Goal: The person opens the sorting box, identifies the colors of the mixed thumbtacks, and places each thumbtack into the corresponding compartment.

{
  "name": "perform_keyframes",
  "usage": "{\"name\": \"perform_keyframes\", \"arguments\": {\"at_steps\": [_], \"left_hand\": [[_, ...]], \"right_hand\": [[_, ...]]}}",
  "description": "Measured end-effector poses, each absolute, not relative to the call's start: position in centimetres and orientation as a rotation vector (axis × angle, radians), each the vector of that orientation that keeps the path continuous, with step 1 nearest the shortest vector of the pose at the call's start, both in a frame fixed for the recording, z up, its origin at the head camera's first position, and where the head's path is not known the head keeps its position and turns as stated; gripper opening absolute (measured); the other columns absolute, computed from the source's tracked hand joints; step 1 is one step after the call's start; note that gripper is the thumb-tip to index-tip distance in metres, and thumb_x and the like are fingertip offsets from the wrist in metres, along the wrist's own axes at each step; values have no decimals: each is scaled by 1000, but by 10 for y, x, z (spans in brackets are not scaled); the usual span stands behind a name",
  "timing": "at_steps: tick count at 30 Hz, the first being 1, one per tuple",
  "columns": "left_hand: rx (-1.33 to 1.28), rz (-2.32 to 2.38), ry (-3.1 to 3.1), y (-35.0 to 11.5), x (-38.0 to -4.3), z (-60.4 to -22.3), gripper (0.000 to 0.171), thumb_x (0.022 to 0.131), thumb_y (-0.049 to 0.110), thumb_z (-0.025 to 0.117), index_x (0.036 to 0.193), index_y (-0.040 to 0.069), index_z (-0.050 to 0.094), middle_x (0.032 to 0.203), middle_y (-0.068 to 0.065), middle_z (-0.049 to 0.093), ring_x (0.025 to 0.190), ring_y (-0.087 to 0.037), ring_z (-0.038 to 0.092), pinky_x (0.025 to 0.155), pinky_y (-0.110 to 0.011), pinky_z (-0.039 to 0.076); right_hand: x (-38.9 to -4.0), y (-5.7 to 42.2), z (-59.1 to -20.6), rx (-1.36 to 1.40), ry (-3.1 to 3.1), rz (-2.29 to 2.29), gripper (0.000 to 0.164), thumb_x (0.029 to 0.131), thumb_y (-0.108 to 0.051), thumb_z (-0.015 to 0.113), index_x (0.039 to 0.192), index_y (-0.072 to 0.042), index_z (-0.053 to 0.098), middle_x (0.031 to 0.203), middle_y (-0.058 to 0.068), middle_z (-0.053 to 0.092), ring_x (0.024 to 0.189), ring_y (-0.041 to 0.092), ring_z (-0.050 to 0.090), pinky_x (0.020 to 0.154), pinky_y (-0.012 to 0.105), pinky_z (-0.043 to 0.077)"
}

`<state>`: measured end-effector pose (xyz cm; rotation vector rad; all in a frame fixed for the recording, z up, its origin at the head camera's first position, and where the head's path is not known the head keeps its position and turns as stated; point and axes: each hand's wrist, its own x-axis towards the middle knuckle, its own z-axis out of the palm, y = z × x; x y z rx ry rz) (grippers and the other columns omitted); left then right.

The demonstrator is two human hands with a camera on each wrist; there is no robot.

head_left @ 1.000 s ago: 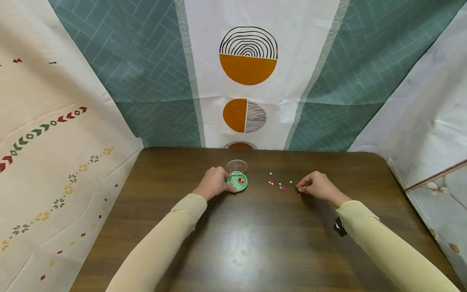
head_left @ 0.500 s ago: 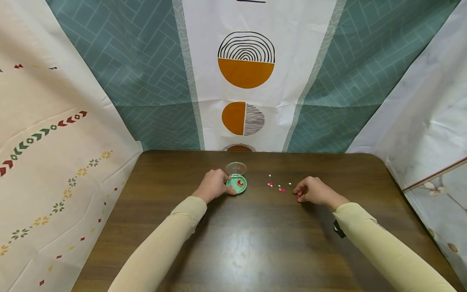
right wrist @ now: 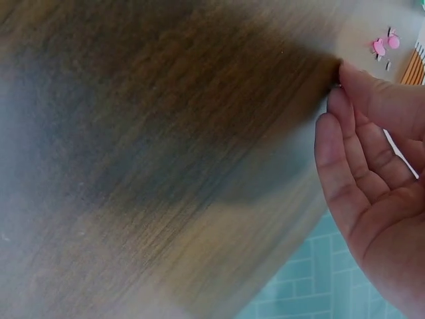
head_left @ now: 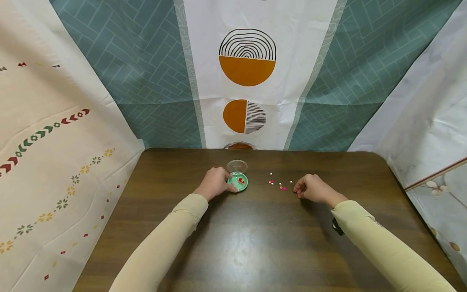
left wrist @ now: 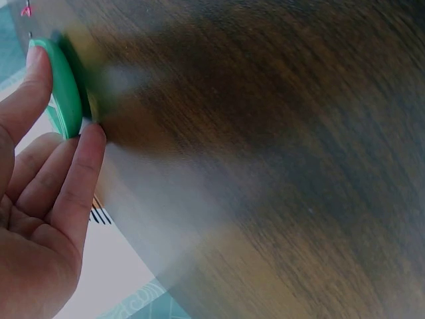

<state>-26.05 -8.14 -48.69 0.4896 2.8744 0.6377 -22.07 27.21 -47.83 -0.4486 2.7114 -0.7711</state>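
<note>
My left hand (head_left: pixel 216 184) grips the near-left rim of a small round green case (head_left: pixel 242 189), thumb at the front and fingers behind. Its clear lid (head_left: pixel 237 166) stands raised at the back. Inside lie small red pieces (head_left: pixel 241 181) and a pink one by the thumb. In the left wrist view the green case (left wrist: pixel 65 90) sits between thumb and fingertips. To the right, my right hand (head_left: pixel 313 189) pinches a small pink stud earring (head_left: pixel 299 196) at the tabletop, mostly hidden by the fingertips. The right wrist view shows thumb and fingertips of the right hand (right wrist: pixel 378 146) together.
Several tiny pink and white stud earrings (head_left: pixel 284 188) lie scattered on the brown wooden table (head_left: pixel 240 243) between the hands. A single white one (head_left: pixel 290 182) lies nearest the right hand. Patterned cloth (head_left: pixel 157 81) hangs behind the table and along both sides.
My right hand has come down and slightly left onto the pink stud earring, its fingertips now covering most of it. The left hand keeps its hold on the green case.
</note>
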Motion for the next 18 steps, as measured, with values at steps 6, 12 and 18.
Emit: {"name": "perform_keyframes", "arguments": {"at_steps": [6,12,18], "left_hand": [[478,634,2871,-81,-262,-487,54,65,44,82,108,14,72,113,0,69,103,-20,62,89,-34,50],[473,612,2870,-80,-262,-486,54,64,45,82,108,16,72,113,1,68,106,-21,61,91,-35,48],[466,605,2874,-81,-261,-486,54,64,46,82,108,16,72,113,2,68,107,-22,61,92,-35,48]], "right_hand": [[-220,271,-481,-430,2744,-774,8,74,-4,76,81,-7,73,76,0,71,66,7,59,62,23,48],[-219,273,-484,-455,2758,-753,6,76,-7,76,80,-10,72,75,-2,71,67,7,59,64,25,48],[-218,274,-484,-498,2798,-701,6,76,-12,75,74,-15,72,70,-6,69,65,6,57,64,26,47]]}}
